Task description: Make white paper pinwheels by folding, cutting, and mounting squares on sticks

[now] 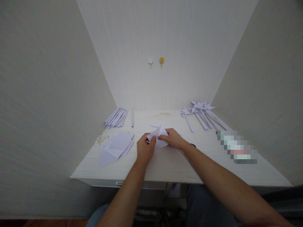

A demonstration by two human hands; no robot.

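A white folded paper piece (159,136) lies at the middle of the pale wooden table (170,167), with a pointed flap standing up. My left hand (145,150) pinches its left side with thumb and fingers closed on the paper. My right hand (173,138) is closed on its right side, fingers curled over the fold. Both hands rest low on the tabletop, touching the same piece.
Left of my hands lie a stack of folded white sheets (117,146) and a small heap of pins (102,138). Rolled paper sticks (116,118) lie at the back left, with one apart from the rest (132,119). Finished paper pinwheels (201,114) lie back right. A blurred object (236,147) sits right.
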